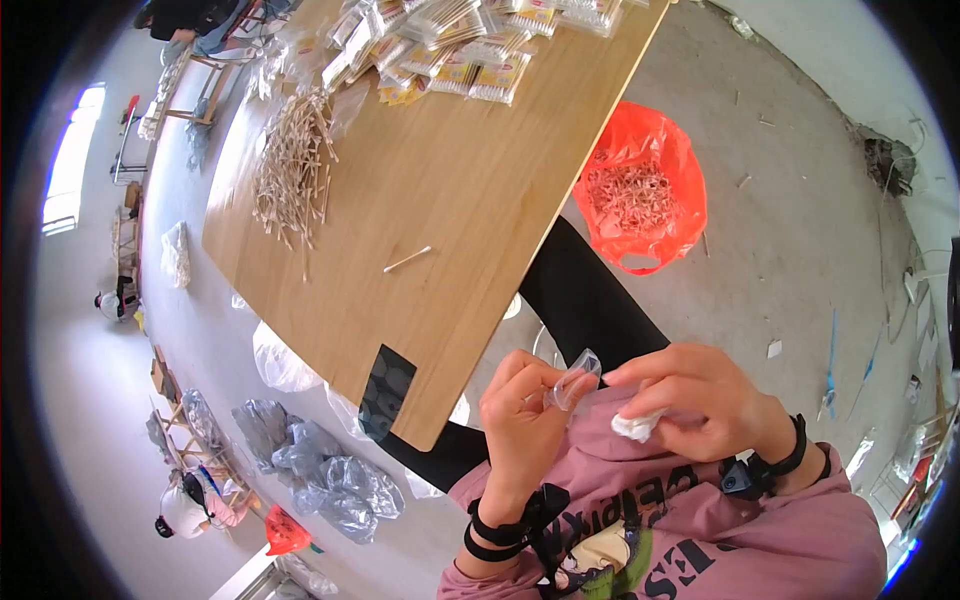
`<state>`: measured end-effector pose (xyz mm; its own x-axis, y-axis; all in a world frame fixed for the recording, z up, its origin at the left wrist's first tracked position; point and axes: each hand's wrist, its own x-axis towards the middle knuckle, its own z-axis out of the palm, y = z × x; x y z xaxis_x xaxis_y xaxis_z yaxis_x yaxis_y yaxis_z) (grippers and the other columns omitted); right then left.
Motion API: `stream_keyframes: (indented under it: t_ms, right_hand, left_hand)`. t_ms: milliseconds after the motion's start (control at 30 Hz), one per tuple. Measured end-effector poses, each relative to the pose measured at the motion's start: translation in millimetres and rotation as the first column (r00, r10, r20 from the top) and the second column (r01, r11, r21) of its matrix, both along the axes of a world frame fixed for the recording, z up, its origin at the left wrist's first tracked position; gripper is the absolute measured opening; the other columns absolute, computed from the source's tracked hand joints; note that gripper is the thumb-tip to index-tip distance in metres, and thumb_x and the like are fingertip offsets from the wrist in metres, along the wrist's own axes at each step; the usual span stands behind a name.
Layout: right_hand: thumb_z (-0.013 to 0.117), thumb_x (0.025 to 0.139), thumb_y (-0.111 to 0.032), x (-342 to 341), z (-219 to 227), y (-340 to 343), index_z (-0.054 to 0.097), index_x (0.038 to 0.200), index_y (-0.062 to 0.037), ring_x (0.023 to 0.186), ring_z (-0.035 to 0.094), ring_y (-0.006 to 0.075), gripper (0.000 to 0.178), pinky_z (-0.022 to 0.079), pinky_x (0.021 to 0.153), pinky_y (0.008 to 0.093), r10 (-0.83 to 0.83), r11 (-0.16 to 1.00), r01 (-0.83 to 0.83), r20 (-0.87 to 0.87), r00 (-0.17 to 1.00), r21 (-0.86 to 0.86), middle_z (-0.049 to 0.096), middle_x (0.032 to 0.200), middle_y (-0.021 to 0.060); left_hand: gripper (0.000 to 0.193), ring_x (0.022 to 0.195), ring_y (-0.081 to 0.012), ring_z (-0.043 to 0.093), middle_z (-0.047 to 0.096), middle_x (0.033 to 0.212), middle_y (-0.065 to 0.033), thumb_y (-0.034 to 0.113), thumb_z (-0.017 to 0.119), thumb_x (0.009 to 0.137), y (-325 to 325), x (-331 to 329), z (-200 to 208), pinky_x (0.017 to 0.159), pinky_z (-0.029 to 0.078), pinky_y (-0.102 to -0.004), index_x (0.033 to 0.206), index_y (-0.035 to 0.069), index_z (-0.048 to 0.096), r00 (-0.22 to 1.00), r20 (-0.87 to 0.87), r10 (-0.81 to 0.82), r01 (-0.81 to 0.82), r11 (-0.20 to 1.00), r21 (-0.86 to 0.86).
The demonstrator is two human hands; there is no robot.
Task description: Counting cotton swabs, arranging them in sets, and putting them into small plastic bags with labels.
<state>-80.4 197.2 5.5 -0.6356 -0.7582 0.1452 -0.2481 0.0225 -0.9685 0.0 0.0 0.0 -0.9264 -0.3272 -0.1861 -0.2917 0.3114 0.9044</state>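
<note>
Over my lap, my left hand (522, 420) pinches a small clear plastic bag (575, 380) between thumb and fingers. The bag's upper end points toward my right hand (705, 400). That hand is curled around a small white bundle (638, 426), which looks like cotton swab tips packed together; its sticks are hidden by my fingers. The right fingertips come close to the bag's edge, and I cannot tell whether they touch it. A single cotton swab (408, 260) lies on the wooden table (450, 200), beyond my hands.
A heap of loose cotton swabs (290, 165) and many filled swab packs (450, 50) cover the table's far part. A dark glossy rectangle (388, 392) lies at its near corner. Right of the table, a red plastic bag (690, 190) holds swab-like pieces. Grey bags (345, 490) lie on the floor.
</note>
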Motion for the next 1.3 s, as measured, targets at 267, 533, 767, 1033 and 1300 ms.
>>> stream_keyframes:
  t_ms: [267,533,767,1033,1300]
  right_hand:
    - [0.061,0.071,0.002,13.0,9.4,-17.0,0.058,0.094,-0.0064,0.078,0.061,0.0271,0.024,0.050,0.070,0.0365,0.173,0.985,-0.173,-0.055,0.983,0.016,0.061,0.110,0.0094]
    - [0.058,0.073,0.002,21.4,11.4,-17.6,0.052,0.094,-0.0039,0.086,0.060,0.0297,0.022,0.050,0.072,0.0369,0.299,0.953,-0.300,0.011,0.954,0.042,0.059,0.103,0.0099]
    - [0.059,0.074,0.000,20.3,13.7,-13.4,0.052,0.095,-0.0048,0.088,0.060,0.0292,0.022,0.049,0.076,0.0362,0.352,0.935,-0.354,0.163,0.922,-0.021,0.061,0.098,0.0099]
    - [0.058,0.079,-0.003,19.0,13.1,-6.1,0.055,0.102,-0.0038,0.085,0.061,0.0255,0.024,0.048,0.074,0.0346,0.226,0.959,-0.268,0.331,0.916,0.088,0.061,0.094,0.0099]
    - [0.066,0.081,-0.009,16.9,18.6,-12.1,0.060,0.095,-0.0017,0.070,0.058,0.0177,0.017,0.047,0.063,0.0293,-0.061,0.952,0.006,0.170,0.984,0.307,0.059,0.082,0.0077]
  left_hand:
    - [0.016,0.071,-0.0229,0.057,0.056,0.078,-0.0070,-0.004,0.075,0.070,-6.4,19.6,9.6,0.059,0.044,-0.0308,0.077,0.000,0.061,0.973,-0.156,-0.172,0.144,0.974,-0.177]
    - [0.040,0.103,-0.0292,0.062,0.063,0.110,-0.0129,-0.006,0.069,0.069,-21.1,19.2,14.4,0.090,0.048,-0.0370,0.107,0.003,0.063,0.908,-0.128,-0.399,0.392,0.917,-0.076]
    - [0.063,0.115,-0.0270,0.059,0.062,0.118,-0.0134,0.007,0.077,0.062,-28.8,11.6,16.5,0.114,0.031,-0.0435,0.121,0.002,0.057,0.731,0.015,-0.682,0.661,0.713,0.233]
    - [0.055,0.098,-0.0260,0.063,0.064,0.103,-0.0103,0.008,0.081,0.060,-23.5,13.8,6.1,0.098,0.045,-0.0402,0.110,0.004,0.059,0.827,-0.031,-0.561,0.557,0.813,0.167]
    - [0.055,0.085,-0.0300,0.061,0.061,0.090,-0.0110,0.006,0.083,0.055,-8.4,8.9,8.7,0.074,0.048,-0.0386,0.105,0.005,0.059,0.877,-0.089,-0.472,0.390,0.809,-0.440]
